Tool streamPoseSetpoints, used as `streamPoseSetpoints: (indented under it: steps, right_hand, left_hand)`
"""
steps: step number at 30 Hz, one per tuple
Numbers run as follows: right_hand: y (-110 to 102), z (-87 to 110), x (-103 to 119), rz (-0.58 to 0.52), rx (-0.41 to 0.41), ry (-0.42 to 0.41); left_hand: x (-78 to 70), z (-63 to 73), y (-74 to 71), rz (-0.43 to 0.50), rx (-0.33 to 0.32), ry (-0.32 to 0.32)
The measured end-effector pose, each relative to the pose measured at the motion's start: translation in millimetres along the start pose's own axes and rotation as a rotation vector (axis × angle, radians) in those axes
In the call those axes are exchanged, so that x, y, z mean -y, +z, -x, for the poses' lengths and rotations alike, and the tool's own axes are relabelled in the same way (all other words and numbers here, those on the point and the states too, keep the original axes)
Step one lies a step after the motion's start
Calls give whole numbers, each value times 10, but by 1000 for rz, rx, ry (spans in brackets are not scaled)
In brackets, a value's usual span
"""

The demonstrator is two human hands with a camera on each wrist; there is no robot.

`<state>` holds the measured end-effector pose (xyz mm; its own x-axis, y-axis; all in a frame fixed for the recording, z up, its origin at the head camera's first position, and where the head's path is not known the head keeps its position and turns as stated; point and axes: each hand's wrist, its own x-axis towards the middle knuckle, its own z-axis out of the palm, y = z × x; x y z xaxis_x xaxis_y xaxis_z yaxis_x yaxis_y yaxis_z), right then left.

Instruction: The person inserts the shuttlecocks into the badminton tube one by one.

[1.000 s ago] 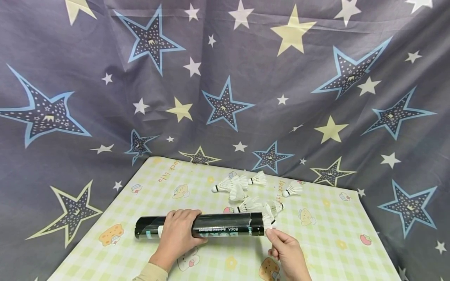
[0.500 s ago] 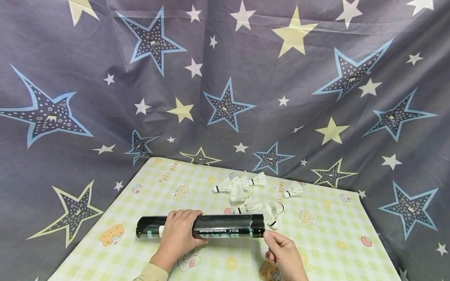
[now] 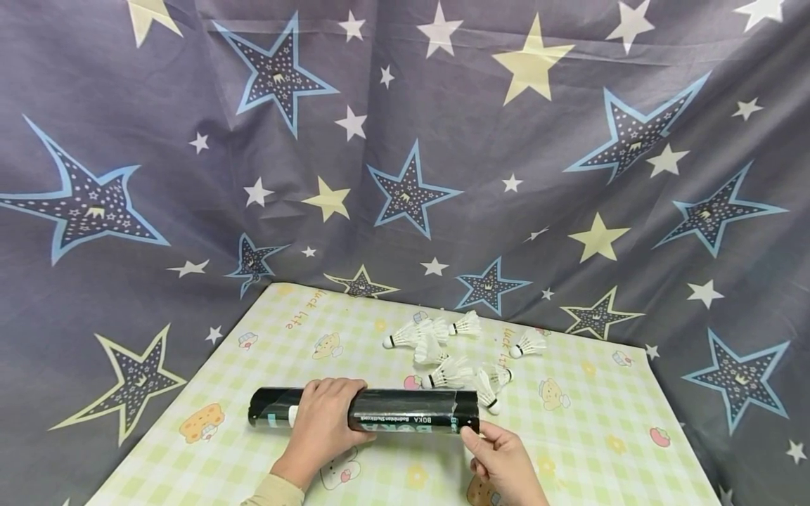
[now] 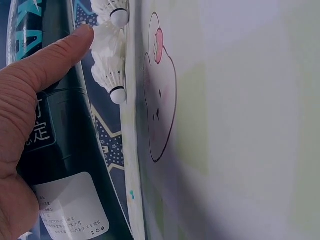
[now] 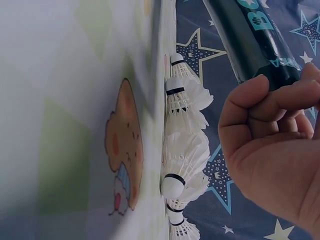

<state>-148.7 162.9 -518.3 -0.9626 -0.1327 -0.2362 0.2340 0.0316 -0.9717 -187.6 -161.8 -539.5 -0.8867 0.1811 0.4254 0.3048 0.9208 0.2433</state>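
A black shuttlecock tube (image 3: pixel 411 409) marked BOKA lies level above the tabletop in the head view. My left hand (image 3: pixel 328 420) grips it around the left half, and in the left wrist view the thumb (image 4: pixel 55 57) stretches along its side. At the tube's right end, my right hand (image 3: pixel 503 460) has its thumb on the rim and the other fingers curled by the end. The right wrist view shows the same end of the tube (image 5: pixel 255 45) above those curled fingers. Whether anything sits inside the tube is hidden. Just behind it lies a white shuttlecock (image 3: pixel 487 393).
Several more shuttlecocks lie loosely grouped behind the tube, among them one at the group's left (image 3: pixel 399 336). One shuttlecock (image 3: pixel 526 344) rests apart to the right. A green checked cloth (image 3: pixel 601 422) covers the table, and a dark starry curtain (image 3: pixel 443 105) hangs behind.
My right hand has shifted slightly left and down, its thumb now overlapping the tube's rim. The tube has moved a little right in the view; the left hand keeps its grip.
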Motion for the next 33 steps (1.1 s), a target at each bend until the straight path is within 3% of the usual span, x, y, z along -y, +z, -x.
streamPoseSetpoints:
  steps: [21,33]
  right_hand:
    - [38,-60,-68,29,81,25]
    - [-132,-29,28,-38,-34,9]
  left_hand:
    - [-6,24,30,11,3,20]
    - [-18,-11,15,10,5,-4]
